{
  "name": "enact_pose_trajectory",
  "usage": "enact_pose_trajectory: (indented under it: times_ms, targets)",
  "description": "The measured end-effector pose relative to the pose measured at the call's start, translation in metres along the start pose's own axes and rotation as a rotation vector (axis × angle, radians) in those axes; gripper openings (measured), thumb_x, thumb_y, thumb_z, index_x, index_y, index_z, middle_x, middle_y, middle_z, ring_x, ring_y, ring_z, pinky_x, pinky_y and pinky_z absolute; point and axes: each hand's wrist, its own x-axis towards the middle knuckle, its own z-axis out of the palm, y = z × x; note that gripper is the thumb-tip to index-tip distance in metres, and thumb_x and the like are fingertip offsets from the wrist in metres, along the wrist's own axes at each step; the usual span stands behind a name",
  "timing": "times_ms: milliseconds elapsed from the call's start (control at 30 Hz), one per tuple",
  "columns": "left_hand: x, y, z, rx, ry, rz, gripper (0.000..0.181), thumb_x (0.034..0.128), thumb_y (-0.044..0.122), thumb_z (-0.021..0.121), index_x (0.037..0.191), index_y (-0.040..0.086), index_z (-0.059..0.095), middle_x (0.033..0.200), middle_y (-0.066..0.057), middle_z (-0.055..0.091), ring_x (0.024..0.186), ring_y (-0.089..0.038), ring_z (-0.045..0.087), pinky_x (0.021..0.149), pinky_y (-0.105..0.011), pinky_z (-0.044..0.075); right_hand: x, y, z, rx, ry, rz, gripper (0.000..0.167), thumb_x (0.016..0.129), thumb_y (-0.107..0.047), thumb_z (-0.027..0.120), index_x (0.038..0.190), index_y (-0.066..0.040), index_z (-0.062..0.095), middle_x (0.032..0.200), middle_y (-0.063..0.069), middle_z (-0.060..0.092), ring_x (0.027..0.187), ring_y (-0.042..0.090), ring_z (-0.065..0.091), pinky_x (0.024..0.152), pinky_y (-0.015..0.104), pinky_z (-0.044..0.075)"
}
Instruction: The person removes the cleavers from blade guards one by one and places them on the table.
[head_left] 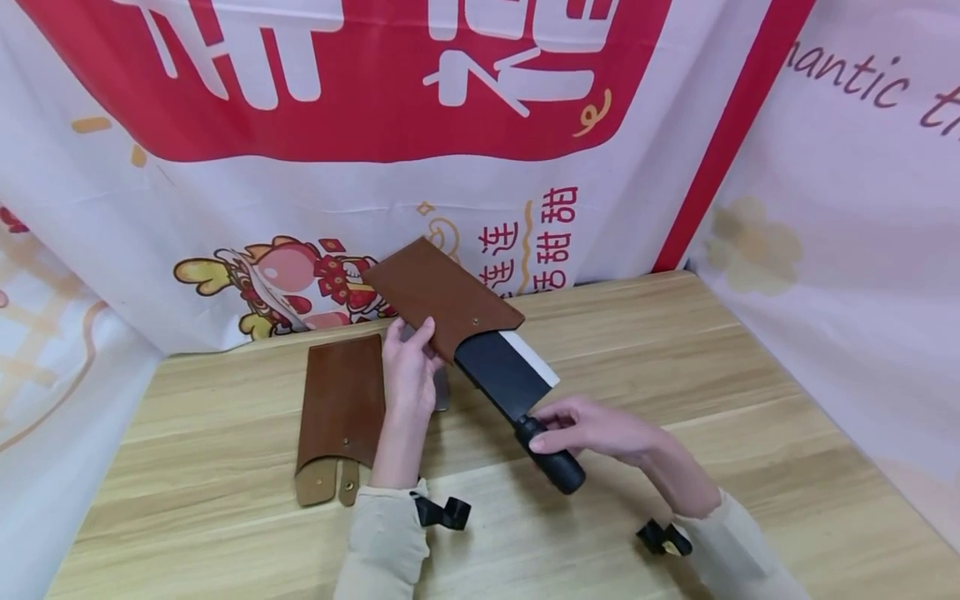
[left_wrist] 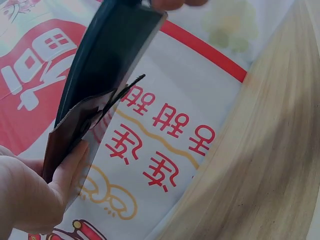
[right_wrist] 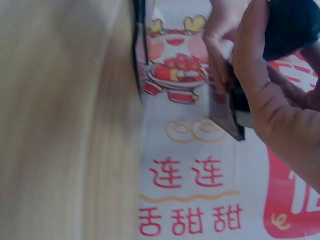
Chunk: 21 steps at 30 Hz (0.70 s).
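A cleaver (head_left: pixel 501 372) with a black blade, pale cutting edge and black handle is partly inside a brown leather sheath (head_left: pixel 447 292), tilted above the table. My left hand (head_left: pixel 411 371) holds the sheath by its lower left side, thumb on the near face. My right hand (head_left: pixel 596 429) grips the cleaver's handle (head_left: pixel 561 468). In the left wrist view the blade (left_wrist: pixel 112 50) enters the sheath's mouth (left_wrist: pixel 82 117). In the right wrist view, fingers of my right hand (right_wrist: pixel 270 105) wrap the dark handle (right_wrist: pixel 290 30). The blade's inner part is hidden.
A second brown sheath (head_left: pixel 341 400) lies flat at left, its strap flaps toward me. Partly behind my left hand, a grey metallic piece (head_left: pixel 441 390) lies on the wooden table (head_left: pixel 712 400). Printed cloth (head_left: pixel 360 183) hangs behind the table's back edge.
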Motion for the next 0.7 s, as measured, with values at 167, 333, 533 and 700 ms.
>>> enact_pose_trajectory:
  times_ms: [167, 333, 533, 700]
  targets:
    - [0.003, 0.002, -0.003, 0.004, 0.025, 0.015, 0.040, 0.1069, 0.009, 0.056, 0.145, 0.006, 0.043, 0.126, -0.012, 0.059, 0.096, -0.019, 0.068, 0.075, -0.033, 0.058, -0.018, -0.013, -0.012, -0.108, -0.075, -0.048, 0.027, 0.096, -0.019, 0.072, 0.103, 0.007, 0.070, 0.088, 0.008, 0.070, 0.078, 0.012, 0.064, 0.070, 0.025, 0.056]
    - [0.007, 0.007, -0.012, 0.012, 0.035, 0.023, 0.041, 0.1081, 0.011, 0.053, 0.147, 0.006, 0.041, 0.124, -0.010, 0.058, 0.099, -0.018, 0.066, 0.080, -0.033, 0.056, -0.043, -0.023, -0.031, -0.106, -0.223, -0.169, 0.022, 0.098, -0.011, 0.067, 0.105, 0.009, 0.071, 0.087, 0.008, 0.073, 0.076, 0.011, 0.068, 0.069, 0.025, 0.058]
    - [0.011, 0.009, -0.022, 0.060, 0.058, 0.017, 0.039, 0.1082, 0.012, 0.053, 0.146, 0.007, 0.045, 0.120, -0.008, 0.061, 0.094, -0.015, 0.068, 0.079, -0.031, 0.055, -0.067, -0.030, -0.051, -0.088, -0.381, -0.355, 0.017, 0.099, 0.006, 0.057, 0.113, 0.009, 0.066, 0.086, 0.024, 0.070, 0.078, 0.015, 0.072, 0.063, 0.035, 0.062]
    - [0.010, 0.006, -0.023, 0.128, 0.046, 0.012, 0.036, 0.1072, 0.010, 0.054, 0.142, 0.005, 0.050, 0.111, -0.003, 0.064, 0.088, -0.012, 0.067, 0.076, -0.027, 0.054, -0.078, -0.035, -0.056, -0.037, -0.304, -0.374, 0.022, 0.100, 0.008, 0.053, 0.120, 0.010, 0.064, 0.090, 0.028, 0.071, 0.077, 0.027, 0.075, 0.067, 0.046, 0.063]
